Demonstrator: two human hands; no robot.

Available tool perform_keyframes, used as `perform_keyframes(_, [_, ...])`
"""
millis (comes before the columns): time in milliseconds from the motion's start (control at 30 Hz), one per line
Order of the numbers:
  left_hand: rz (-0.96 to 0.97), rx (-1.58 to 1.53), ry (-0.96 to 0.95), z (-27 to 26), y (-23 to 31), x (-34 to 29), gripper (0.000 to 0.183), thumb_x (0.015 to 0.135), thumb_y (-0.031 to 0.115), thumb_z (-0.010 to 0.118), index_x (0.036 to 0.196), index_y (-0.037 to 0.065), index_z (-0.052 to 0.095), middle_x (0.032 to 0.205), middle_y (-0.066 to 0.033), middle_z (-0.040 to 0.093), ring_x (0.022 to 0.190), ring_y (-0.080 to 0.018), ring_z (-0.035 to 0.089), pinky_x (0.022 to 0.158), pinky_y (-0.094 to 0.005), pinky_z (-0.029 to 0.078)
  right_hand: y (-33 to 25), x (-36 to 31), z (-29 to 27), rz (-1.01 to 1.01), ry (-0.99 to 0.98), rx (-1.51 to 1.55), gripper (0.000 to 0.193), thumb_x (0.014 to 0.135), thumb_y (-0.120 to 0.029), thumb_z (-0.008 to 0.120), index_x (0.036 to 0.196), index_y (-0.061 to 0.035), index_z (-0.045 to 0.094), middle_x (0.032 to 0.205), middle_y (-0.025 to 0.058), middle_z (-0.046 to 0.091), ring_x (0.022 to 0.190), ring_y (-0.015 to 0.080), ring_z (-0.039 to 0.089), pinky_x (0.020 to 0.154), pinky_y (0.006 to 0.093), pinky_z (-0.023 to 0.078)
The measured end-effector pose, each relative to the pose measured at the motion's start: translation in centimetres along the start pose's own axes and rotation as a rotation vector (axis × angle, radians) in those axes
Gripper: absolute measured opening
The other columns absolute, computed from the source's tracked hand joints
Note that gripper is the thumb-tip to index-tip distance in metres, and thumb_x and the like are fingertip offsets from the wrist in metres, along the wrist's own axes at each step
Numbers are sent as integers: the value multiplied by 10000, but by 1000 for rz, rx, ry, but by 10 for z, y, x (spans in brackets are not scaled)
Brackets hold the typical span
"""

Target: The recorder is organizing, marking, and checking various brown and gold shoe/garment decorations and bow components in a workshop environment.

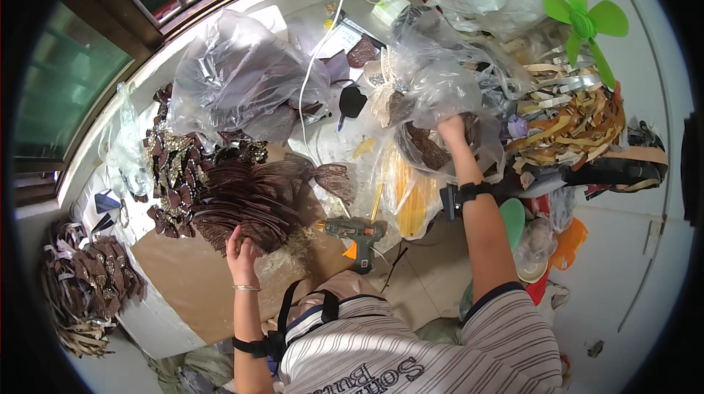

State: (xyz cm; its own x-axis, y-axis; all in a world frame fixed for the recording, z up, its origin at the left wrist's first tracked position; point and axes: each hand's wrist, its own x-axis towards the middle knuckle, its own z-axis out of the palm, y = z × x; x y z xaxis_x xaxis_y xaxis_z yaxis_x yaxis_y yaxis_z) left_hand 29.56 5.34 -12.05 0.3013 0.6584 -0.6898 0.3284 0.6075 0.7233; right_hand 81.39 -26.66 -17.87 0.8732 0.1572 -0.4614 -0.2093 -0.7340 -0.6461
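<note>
My left hand (242, 256) rests at the near edge of a fanned pile of dark brown lace pieces (249, 199), its fingers stretched out against the pile. At the right, my right hand (451, 128) reaches into the mouth of a clear plastic bag (440, 86) that holds more brown lace pieces (427, 146). Its fingertips are hidden among the plastic, so I cannot see what they touch. A single brown lace piece (335, 181) lies just right of the pile. Near the table's front edge sits a hot glue gun (356, 236) with an orange trigger.
Brown sequined bows (172, 166) are heaped left of the pile, beside a large plastic bag (242, 71). Yellow glue sticks (405, 192) lie in a bag. Tan ribbon strips (572, 115) and a green fan (583, 23) stand at the right. A white cable (312, 64) crosses the table.
</note>
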Motion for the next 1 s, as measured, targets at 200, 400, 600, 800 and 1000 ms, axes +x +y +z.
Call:
perform_keyframes(200, [22, 14, 45, -13, -6, -11, 358, 888, 60, 565, 1245, 52, 542, 1373, -22, 408, 1009, -90, 518, 733, -226, 459, 5, -58, 79, 117, -20, -912, 1275, 526, -649, 752, 1495, -141, 97, 1481, 238, 239, 1378, 331, 254, 1113, 457, 193])
perform_keyframes(400, [155, 89, 37, -15, 3, -20, 308, 890, 59, 561, 1197, 39, 571, 1374, -62, 404, 1078, -106, 524, 761, -219, 456, -21, -73, 78, -1, 159, -715, 752, 609, -450, 757, 1214, -50, 559, 1148, 198, 621, 1095, 370, 574, 948, 399, 442])
perform_keyframes(600, [358, 219, 8, 2, 10, -26, 281, 871, 37, 575, 1150, 35, 603, 1380, -90, 394, 1143, -160, 511, 839, -255, 464, 1, -57, 16, -39, -143, -272, 1170, 632, -462, 777, 1482, -82, 68, 1154, 245, 598, 1077, 367, 591, 894, 388, 480])
perform_keyframes(800, [530, 341, -310, 44, 52, -55, 249, 870, -11, 559, 1107, 31, 622, 1307, -114, 467, 1112, -175, 532, 905, -276, 452, -113, -134, -29, 7, 379, -950, 995, 661, -351, 744, 1470, -188, 188, 1171, 196, 583, 1056, 350, 599, 954, 523, 368])
perform_keyframes(1000, [453, 301, -471, 71, 49, -63, 206, 905, 34, 546, 1096, 0, 616, 1016, -53, 633, 920, -94, 594, 820, -235, 466, -110, -141, -150, -111, 157, -23, 574, 692, -195, 582, 1220, 21, 523, 796, 98, 600, 787, 218, 602, 688, 264, 448])
